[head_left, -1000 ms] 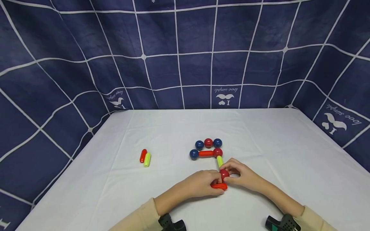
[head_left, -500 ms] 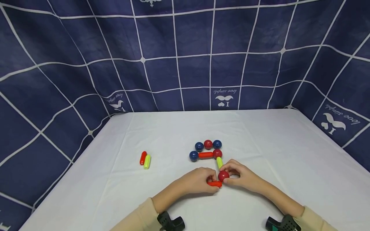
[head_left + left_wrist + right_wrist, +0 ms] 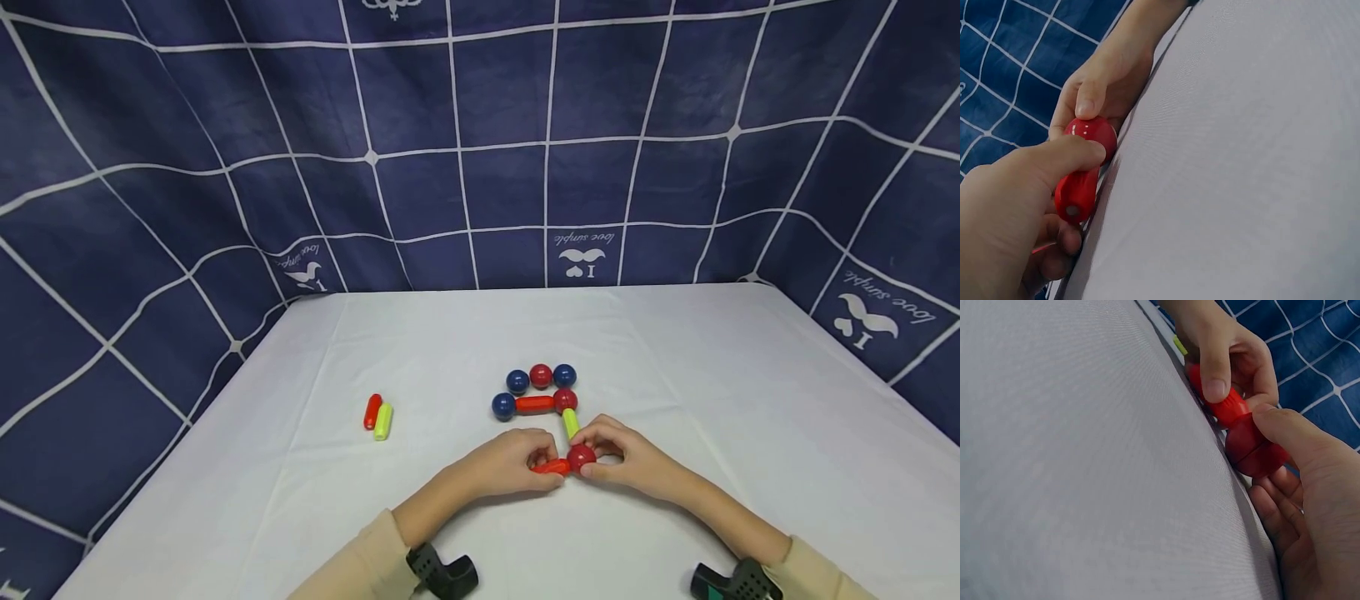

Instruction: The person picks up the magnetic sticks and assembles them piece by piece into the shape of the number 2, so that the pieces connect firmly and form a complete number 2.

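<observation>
My left hand [image 3: 504,463] pinches a short red rod [image 3: 553,467] between thumb and fingers. The rod's near tip meets a glossy red ball [image 3: 581,457], which my right hand [image 3: 632,454] holds by thumb and fingertips. In the right wrist view the rod [image 3: 1230,407] lines up end-on with the ball [image 3: 1252,449]. From that ball a yellow-green rod [image 3: 571,422] runs away to a second red ball [image 3: 566,400]. Another red rod [image 3: 535,404] links this second ball to a blue ball [image 3: 504,406] on its left.
Behind the joined pieces sit a loose blue ball [image 3: 517,382], a red ball [image 3: 541,375] and another blue ball [image 3: 565,376] in a row. Off to the left lie a red rod [image 3: 372,412] and a yellow-green rod [image 3: 382,422]. A navy checked curtain [image 3: 495,183] surrounds the white table [image 3: 315,500].
My left hand first drew the red rod leftward, away from the front of the held ball, then raised it level with the ball's left side. My right hand stayed at the ball.
</observation>
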### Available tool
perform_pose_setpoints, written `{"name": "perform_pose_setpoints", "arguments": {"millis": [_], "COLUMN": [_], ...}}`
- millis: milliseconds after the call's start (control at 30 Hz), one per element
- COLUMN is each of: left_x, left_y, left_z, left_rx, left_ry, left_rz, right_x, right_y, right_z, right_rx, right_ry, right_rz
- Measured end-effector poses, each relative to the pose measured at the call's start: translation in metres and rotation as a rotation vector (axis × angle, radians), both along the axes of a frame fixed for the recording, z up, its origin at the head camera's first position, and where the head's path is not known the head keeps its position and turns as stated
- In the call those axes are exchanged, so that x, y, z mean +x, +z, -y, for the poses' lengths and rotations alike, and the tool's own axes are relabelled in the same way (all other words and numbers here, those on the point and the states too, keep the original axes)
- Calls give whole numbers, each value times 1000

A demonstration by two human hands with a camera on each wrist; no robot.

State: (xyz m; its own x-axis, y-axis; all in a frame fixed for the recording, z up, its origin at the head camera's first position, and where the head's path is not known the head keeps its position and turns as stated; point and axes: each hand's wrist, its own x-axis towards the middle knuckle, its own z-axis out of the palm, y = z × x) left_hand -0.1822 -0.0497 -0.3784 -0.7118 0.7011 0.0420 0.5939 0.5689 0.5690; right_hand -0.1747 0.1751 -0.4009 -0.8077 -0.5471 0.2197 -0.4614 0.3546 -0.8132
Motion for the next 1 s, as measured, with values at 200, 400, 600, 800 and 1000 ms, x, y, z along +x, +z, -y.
{"name": "perform_pose_setpoints", "arguments": {"millis": [200, 400, 600, 800, 1000], "left_x": [-4, -5, -7, -6, -11], "left_y": [-4, -5, -5, -4, 2], "left_z": [1, 2, 2, 3, 7], "left_rx": [-61, -76, -77, -86, -39], "left_ry": [-19, -17, -9, -4, -36], "left_rz": [-115, -185, -196, -156, -44], "right_x": [0, 1, 2, 5, 5], "right_y": [-1, -1, 0, 0, 1], "right_z": [0, 3, 7, 9, 10], "right_rx": [1, 2, -1, 99, 160], "right_ry": [-19, -55, -81, -81, -47], "right_rz": [-4, 5, -26, -90, -98]}}
